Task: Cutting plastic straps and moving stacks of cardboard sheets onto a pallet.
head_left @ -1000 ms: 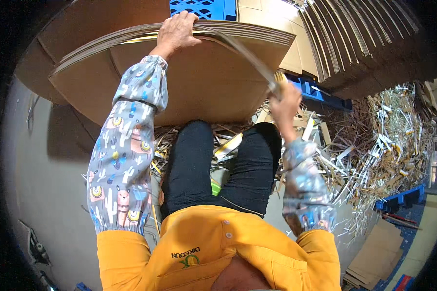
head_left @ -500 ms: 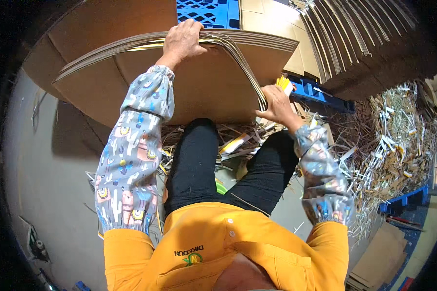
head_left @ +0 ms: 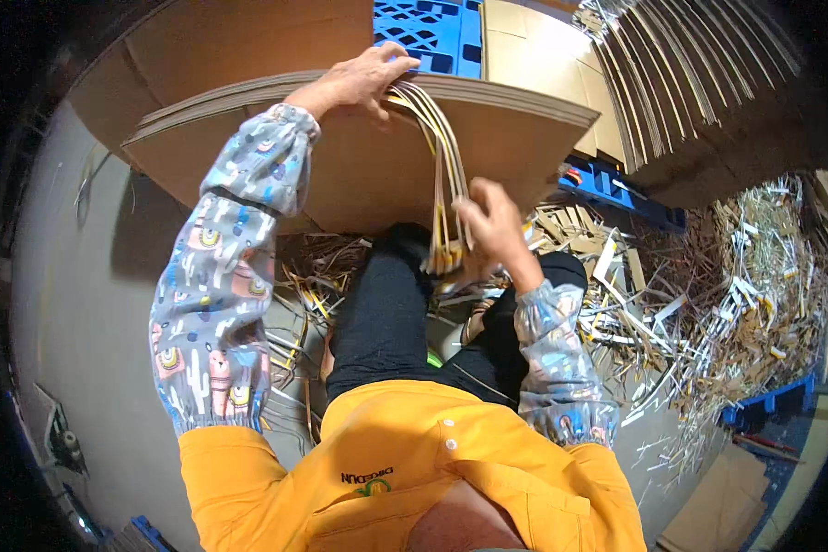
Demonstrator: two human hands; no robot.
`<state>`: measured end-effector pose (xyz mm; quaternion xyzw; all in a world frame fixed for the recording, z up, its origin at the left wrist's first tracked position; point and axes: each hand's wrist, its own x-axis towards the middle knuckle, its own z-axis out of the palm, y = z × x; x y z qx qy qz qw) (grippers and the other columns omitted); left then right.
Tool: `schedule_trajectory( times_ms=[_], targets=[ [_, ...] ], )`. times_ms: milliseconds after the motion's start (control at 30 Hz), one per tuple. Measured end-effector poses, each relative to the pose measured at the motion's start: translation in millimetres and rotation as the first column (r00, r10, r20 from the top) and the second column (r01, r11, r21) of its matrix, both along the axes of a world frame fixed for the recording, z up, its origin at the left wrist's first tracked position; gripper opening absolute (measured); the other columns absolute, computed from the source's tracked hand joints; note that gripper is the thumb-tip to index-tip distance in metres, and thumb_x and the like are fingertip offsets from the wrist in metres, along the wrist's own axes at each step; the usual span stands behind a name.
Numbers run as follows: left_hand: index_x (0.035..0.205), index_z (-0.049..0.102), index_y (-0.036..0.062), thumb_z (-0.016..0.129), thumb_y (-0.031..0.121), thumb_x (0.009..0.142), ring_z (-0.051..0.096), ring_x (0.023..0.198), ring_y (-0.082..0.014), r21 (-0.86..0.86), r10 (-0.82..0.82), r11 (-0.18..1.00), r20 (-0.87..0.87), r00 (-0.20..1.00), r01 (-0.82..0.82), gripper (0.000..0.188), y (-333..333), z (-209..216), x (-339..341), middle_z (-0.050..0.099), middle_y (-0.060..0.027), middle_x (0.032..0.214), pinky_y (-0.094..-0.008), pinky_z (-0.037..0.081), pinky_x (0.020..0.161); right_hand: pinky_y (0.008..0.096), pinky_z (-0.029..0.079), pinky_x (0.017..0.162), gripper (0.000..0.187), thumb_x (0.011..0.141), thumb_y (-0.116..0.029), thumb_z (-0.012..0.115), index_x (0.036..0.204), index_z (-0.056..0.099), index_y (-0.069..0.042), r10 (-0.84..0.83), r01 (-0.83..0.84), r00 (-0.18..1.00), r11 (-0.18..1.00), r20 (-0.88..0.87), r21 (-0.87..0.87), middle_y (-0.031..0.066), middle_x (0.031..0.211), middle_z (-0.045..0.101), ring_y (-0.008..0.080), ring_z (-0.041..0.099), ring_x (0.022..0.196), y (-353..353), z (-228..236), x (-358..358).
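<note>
A thick stack of brown cardboard sheets (head_left: 276,156) stands on edge across my knees. My left hand (head_left: 363,81) is closed over its top edge, fingers on the far side and thumb on the near side. From beside that hand, a bundle of narrow cardboard strips (head_left: 442,138), pale with some yellow edges, bends down in an arc in front of the stack. My right hand (head_left: 497,230) is closed at the lower part of these strips, above my lap. Motion smears its fingertips and the strip ends.
Cut scraps (head_left: 718,304) lie heaped at the right and around my legs. Behind the stack are a blue plastic pallet (head_left: 442,46) and a flat cardboard sheet (head_left: 534,74). A row of upright cardboard sheets (head_left: 690,92) stands at the far right. Grey floor (head_left: 92,304) stretches at the left.
My right hand has pulled the strips down and to the left, from the stack's right side to above my lap. My left hand still grips the top edge, now turned more to the right.
</note>
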<state>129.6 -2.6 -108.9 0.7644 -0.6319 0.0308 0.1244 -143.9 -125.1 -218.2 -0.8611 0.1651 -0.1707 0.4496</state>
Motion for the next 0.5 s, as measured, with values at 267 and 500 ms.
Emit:
schedule_trajectory(
  times_ms=[267, 500],
  targets=[
    [0.109, 0.049, 0.0086, 0.079, 0.041, 0.051, 0.046, 0.108, -0.0287, 0.144, 0.361, 0.92, 0.056, 0.931, -0.365, 0.072, 117, -49, 61, 0.05, -0.0096, 0.108, -0.0414, 0.039, 0.085, 0.0468, 0.047, 0.061, 0.045, 0.079, -0.039, 0.064, 0.093, 0.041, -0.003, 0.029, -0.048, 0.986, 0.992, -0.166, -0.112, 0.0235, 0.077, 0.06, 0.0407, 0.06, 0.073, 77, -8, 73],
    [0.1, 0.053, 0.0085, 0.073, 0.036, 0.061, 0.053, 0.098, -0.0256, -0.056, 0.423, 0.906, 0.063, 0.904, -0.42, 0.052, 141, -45, 59, 0.057, -0.0073, 0.095, -0.0388, 0.04, 0.082, 0.0434, 0.043, 0.073, 0.036, 0.081, -0.035, 0.06, 0.097, 0.054, -0.003, 0.311, -0.331, 0.933, 0.939, -0.181, -0.095, 0.0199, 0.091, 0.055, 0.0365, 0.054, 0.085, 113, 29, 36]
  ],
)
